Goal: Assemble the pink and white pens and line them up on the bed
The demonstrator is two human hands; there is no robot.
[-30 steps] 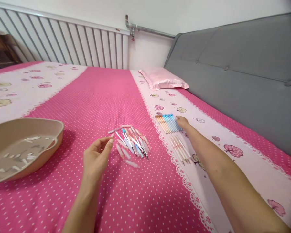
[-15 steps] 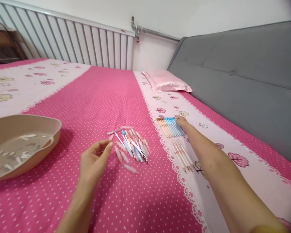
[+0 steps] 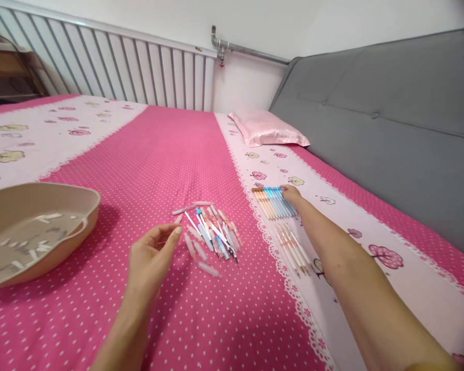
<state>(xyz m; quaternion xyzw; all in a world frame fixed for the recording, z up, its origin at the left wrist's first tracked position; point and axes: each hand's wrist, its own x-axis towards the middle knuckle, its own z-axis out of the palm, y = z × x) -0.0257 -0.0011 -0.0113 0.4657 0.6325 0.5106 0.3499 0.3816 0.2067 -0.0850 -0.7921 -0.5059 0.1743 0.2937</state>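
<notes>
Row of blue- and orange-topped pens (image 3: pixel 274 204), side by side on the pale stripe of the bedspread (image 3: pixel 201 319); right hand (image 3: pixel 292 195) at its blue end, fingertips apparently touching, though whether they pinch a pen cannot be told; second set of pens (image 3: pixel 293 249) just nearer the wearer; left hand (image 3: pixel 149 257) half-curled beside the loose pile of pens (image 3: pixel 205 234), thumb and forefinger slightly parted, nothing visibly held; basin (image 3: pixel 77 239) farther left, pale scraps (image 3: pixel 43 248) inside; over the last second both hands have kept their places, row and pile looking unaltered, which suggests small adjustment within the row rather than any addition to it.
</notes>
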